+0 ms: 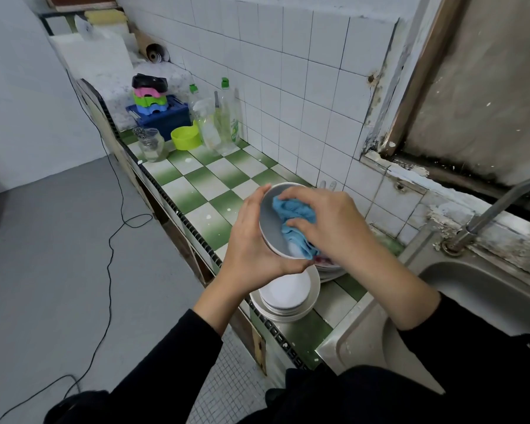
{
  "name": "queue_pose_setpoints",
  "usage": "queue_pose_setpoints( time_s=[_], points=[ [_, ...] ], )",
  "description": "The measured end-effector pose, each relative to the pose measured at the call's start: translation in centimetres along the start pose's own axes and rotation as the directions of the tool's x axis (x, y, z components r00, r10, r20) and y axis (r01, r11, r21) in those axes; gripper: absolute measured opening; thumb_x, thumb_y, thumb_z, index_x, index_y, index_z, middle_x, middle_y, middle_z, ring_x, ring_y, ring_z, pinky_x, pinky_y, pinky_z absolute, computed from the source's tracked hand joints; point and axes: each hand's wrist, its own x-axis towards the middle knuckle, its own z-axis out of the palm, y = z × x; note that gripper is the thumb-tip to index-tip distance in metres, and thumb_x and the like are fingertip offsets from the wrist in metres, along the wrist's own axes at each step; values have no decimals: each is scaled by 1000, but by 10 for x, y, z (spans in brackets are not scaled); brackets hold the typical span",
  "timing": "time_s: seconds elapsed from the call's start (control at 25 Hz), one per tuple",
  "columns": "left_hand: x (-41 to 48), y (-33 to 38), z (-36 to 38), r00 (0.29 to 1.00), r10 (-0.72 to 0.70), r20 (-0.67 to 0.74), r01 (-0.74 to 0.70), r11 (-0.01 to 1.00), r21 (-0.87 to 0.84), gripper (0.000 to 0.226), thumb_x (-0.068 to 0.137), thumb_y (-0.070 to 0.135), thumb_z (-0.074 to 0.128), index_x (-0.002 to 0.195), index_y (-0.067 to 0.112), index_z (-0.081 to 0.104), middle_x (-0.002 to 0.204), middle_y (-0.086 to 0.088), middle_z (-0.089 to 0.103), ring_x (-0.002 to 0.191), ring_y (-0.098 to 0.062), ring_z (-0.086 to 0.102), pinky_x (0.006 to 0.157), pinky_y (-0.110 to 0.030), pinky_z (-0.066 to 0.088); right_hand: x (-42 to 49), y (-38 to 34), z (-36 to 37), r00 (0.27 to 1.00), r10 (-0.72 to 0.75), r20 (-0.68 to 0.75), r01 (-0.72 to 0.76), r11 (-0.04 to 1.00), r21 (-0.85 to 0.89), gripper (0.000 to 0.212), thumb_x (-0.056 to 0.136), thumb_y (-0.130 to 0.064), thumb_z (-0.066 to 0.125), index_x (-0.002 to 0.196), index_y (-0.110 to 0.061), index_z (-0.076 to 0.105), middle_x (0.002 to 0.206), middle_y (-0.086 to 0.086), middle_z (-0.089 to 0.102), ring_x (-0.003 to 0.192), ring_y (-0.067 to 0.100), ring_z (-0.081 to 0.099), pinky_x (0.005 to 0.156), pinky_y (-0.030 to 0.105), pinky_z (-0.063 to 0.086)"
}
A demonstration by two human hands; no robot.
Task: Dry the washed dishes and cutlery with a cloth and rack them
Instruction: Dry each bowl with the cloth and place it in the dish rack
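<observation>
My left hand point(251, 240) grips a white bowl point(271, 223) by its outer wall, tilted so its grey inside faces me, above the counter. My right hand point(328, 221) holds a blue cloth point(294, 211) bunched inside the bowl, fingers curled over it. Below the bowl a stack of white plates point(288, 296) sits on the counter near its front edge. More dishes point(329, 267) lie behind that stack, mostly hidden by my right wrist.
The green and white checkered counter point(208, 185) runs back left. At its far end stand a glass jar point(152, 145), a lime bowl point(185, 137), soap bottles point(227, 117) and a blue crate point(162, 117) with coloured plastic items. A steel sink point(484, 289) and tap point(496, 209) are right.
</observation>
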Motion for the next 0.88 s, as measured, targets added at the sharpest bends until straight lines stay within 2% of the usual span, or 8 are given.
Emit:
queue_pose_setpoints(
  time_s=[0.08, 0.16, 0.28, 0.4, 0.48, 0.56, 0.68, 0.88],
  points=[
    [3, 0, -3, 999, -14, 34, 13, 999, 30, 117, 39, 49, 85, 140, 13, 38, 130, 5, 50, 116, 0, 47, 93, -5, 34, -1, -3, 7, 998, -29, 64, 18, 987, 162, 35, 83, -15, 72, 116, -29, 71, 106, 1, 72, 97, 14, 64, 88, 18, 46],
    [3, -5, -11, 997, -66, 41, 65, 998, 22, 118, 35, 51, 81, 141, 20, 38, 127, 17, 46, 115, 1, 46, 92, -6, 34, 2, -3, 0, 926, -72, 372, -39, 959, 282, 33, 88, -18, 69, 118, -32, 69, 105, -11, 72, 95, -2, 62, 87, 14, 47],
    [1, -9, -14, 994, -85, 65, 84, 996, 11, 116, 35, 54, 79, 139, 21, 41, 124, 25, 45, 116, -3, 48, 94, -8, 36, 9, 4, -20, 786, -125, 605, 12, 982, 187, 37, 86, -14, 71, 117, -34, 69, 103, -20, 69, 94, -8, 61, 81, 11, 45],
    [-1, -2, -7, 991, -116, 70, 118, 993, -26, 115, 34, 59, 81, 137, 25, 41, 125, 14, 53, 113, 1, 51, 93, -8, 39, 13, 7, -20, 897, -16, 442, 61, 994, -87, 39, 86, -18, 70, 119, -38, 67, 118, -9, 67, 110, 9, 57, 96, 20, 40],
    [1, 2, -4, 990, -122, 73, 125, 992, -33, 119, 33, 60, 82, 138, 22, 42, 126, 7, 57, 115, -2, 54, 95, -11, 41, 10, 4, -12, 953, 51, 298, -83, 992, 95, 37, 88, -20, 70, 121, -35, 66, 113, -8, 66, 110, 9, 59, 95, 19, 41],
    [5, 2, -7, 988, -130, 85, 133, 990, -33, 121, 32, 58, 84, 139, 22, 41, 126, 4, 58, 116, -7, 56, 99, -21, 45, 7, 4, -11, 924, 3, 383, -138, 936, 324, 42, 86, -20, 72, 123, -37, 62, 113, -8, 67, 106, 5, 62, 94, 21, 48],
    [10, 1, -16, 986, -145, 86, 150, 988, -45, 120, 31, 54, 87, 138, 24, 43, 125, 4, 59, 115, -12, 58, 97, -40, 50, 10, 7, -27, 842, -86, 533, -47, 972, 231, 54, 82, -15, 75, 123, -46, 58, 120, -12, 65, 109, 3, 60, 95, 23, 49],
    [9, 13, -14, 988, -129, 82, 134, 989, -61, 119, 31, 56, 86, 137, 20, 45, 123, 6, 62, 112, -6, 60, 97, -35, 50, 13, 1, -24, 959, 15, 283, -45, 994, 99, 53, 78, -16, 79, 123, -39, 63, 118, -4, 67, 107, 9, 60, 96, 20, 44]
  ],
)
